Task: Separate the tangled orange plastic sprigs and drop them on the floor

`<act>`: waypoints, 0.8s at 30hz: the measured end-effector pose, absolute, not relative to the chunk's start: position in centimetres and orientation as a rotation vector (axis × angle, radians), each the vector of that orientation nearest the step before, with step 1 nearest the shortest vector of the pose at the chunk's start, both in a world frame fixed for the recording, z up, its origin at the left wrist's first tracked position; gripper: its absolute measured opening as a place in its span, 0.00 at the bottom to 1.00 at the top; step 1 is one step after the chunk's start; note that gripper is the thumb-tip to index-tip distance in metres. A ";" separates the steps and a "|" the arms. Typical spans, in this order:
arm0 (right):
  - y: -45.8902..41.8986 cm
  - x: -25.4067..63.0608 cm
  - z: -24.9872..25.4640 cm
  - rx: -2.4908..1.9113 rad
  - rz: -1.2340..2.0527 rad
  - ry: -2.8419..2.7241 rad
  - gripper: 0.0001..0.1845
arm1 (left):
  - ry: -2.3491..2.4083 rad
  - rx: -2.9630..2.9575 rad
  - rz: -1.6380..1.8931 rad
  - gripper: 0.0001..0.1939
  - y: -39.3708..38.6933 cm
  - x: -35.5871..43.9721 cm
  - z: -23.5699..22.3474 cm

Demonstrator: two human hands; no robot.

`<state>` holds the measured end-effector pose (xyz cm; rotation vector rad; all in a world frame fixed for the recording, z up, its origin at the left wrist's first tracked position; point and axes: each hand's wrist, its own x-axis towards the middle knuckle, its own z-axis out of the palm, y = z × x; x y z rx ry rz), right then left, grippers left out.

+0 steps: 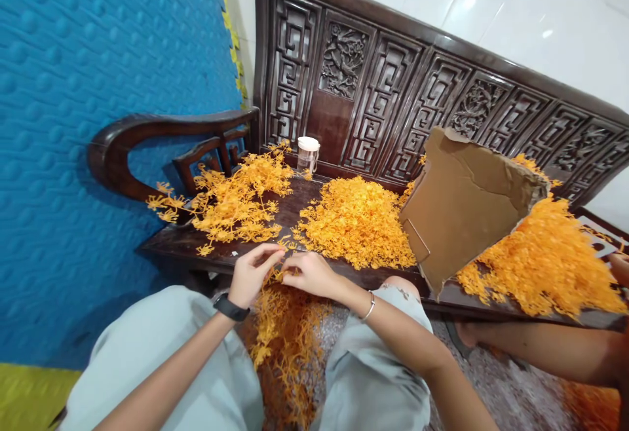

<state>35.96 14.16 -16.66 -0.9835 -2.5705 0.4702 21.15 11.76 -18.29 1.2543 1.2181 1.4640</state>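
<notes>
Over the front edge of a dark wooden bench (314, 190), my two hands work close together. My left hand (249, 276), with a black band on the wrist, is closed in a pinch on a small orange plastic sprig (285, 243). Thumb and fingers of my right hand (310, 274) are also pinched together at orange sprig pieces, partly hidden by the fingers. A tangle of orange sprigs (282, 319) hangs below the hands between my knees. Branched orange sprigs (236, 198) lie left on the bench, and a heap of small loose orange pieces (361, 221) lies in front.
A torn cardboard sheet (472, 202) leans upright between the middle heap and another orange heap (550, 257). A lidded clear cup (308, 154) stands by the carved backrest (339, 116). Another person's hand (620, 268) and leg show at right. A curved armrest (111, 156) bounds the left.
</notes>
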 end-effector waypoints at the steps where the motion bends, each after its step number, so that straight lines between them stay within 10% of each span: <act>1: 14.4 36.2 -16.3 -0.984 0.459 -2.554 0.05 | 1.207 1.250 1.441 0.11 11.7 21.1 -18.3; 15: 17.4 40.7 -10.5 -1.099 -0.514 -1.935 0.12 | 1.103 1.187 1.354 0.16 10.9 21.8 -16.6; 24: 23.0 50.1 -7.8 -1.138 -0.282 -1.409 0.10 | 1.162 1.158 1.243 0.16 11.6 21.7 -18.7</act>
